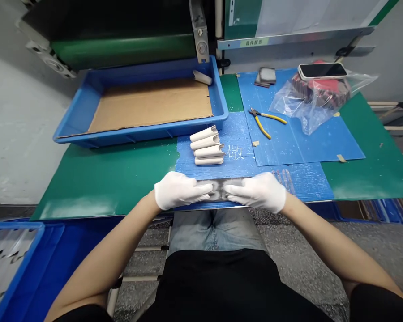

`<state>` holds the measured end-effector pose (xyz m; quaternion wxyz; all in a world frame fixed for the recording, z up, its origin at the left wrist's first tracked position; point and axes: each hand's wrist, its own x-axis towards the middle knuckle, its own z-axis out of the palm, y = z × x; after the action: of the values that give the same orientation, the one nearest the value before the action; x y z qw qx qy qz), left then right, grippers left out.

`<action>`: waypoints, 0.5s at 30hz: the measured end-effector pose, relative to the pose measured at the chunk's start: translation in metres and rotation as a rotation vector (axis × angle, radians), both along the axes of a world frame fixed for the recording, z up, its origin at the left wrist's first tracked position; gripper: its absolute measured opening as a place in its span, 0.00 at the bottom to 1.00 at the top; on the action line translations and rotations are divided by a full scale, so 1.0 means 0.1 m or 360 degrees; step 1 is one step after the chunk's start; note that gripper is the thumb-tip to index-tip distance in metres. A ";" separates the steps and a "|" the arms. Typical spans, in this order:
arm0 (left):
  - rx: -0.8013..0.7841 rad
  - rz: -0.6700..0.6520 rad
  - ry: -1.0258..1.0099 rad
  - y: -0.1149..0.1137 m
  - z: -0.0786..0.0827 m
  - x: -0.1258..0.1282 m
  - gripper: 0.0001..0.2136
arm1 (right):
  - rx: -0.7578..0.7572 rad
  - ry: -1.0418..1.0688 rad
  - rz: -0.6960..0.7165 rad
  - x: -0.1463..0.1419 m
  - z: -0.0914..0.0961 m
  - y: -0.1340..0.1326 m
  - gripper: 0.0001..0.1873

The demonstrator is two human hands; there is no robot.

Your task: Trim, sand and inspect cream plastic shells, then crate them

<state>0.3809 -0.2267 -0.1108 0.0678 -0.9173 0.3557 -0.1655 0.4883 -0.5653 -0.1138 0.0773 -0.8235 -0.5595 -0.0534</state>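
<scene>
Left hand (pixel 183 191) and right hand (pixel 257 192), white-gloved, down on a dusty dark strip (pixel 218 193)
Fingers nearly straight, bunched; can't tell if anything's pinned underneath. Strip's at the near edge of the table (pixel 121 183), probably for easy pressing. Four white pieces (pixel 204 142) side by side just beyond, handy I guess. Mat (pixel 235 171) writing looks like 做; label (pixel 254 42) says 首件报告.

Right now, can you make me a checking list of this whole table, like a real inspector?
Surface: green tabletop, blue sheets with white specks.
Things in use: dark strip, whitish patches; four pale curved pieces beyond it.
Clutter: yellow-handled pliers, spread; phone atop plastic bag.
Hands: left hand and right hand gloved, on the strip; grip unclear.
Cables: nothing seen.
Surroundings: blue tray with cardboard; green roller above.
</scene>
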 end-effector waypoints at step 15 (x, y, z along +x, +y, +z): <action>-0.0198 0.0043 0.0163 -0.05 -0.04 -0.02 0.15 | 0.0000 -0.0040 -0.0114 -0.06 0.12 0.03 0.26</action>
<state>0.3793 -0.2313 -0.1146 -0.0054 -0.9317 0.3353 -0.1394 0.4823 -0.5621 -0.1020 0.0682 -0.8423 -0.5306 -0.0665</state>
